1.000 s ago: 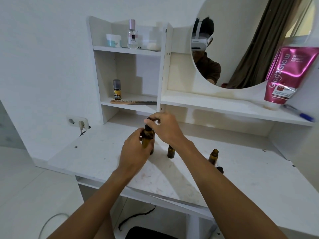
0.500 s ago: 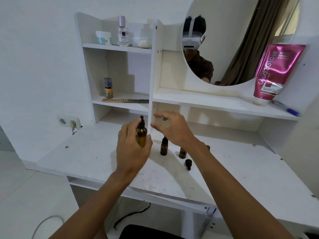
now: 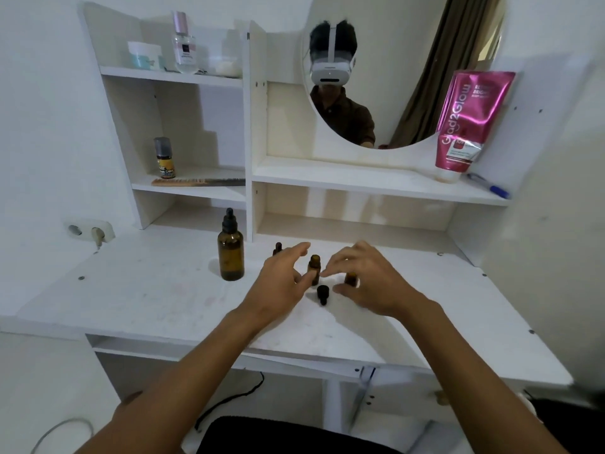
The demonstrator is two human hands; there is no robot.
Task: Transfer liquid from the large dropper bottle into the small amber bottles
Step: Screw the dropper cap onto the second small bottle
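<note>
The large dropper bottle (image 3: 230,253), amber with a black dropper cap, stands upright on the white table (image 3: 147,290), left of my hands, and nothing touches it. An uncapped small amber bottle (image 3: 314,266) stands between my hands. My left hand (image 3: 281,278) is open, fingers spread, its thumb close to that bottle. My right hand (image 3: 365,278) is open and curved over a second small amber bottle (image 3: 351,278), which is partly hidden. A third small bottle (image 3: 278,249), capped, peeks out behind my left fingers. A black dropper cap (image 3: 322,293) lies on the table in front.
A white shelf unit (image 3: 250,132) rises at the back of the table, with a round mirror (image 3: 402,60), a pink tube (image 3: 466,122), a pen (image 3: 487,186), a comb (image 3: 196,182) and small jars. A wall socket (image 3: 90,229) sits at the left.
My left hand set the large dropper bottle down on the table and let go. Both hands then moved down to the small bottles.
</note>
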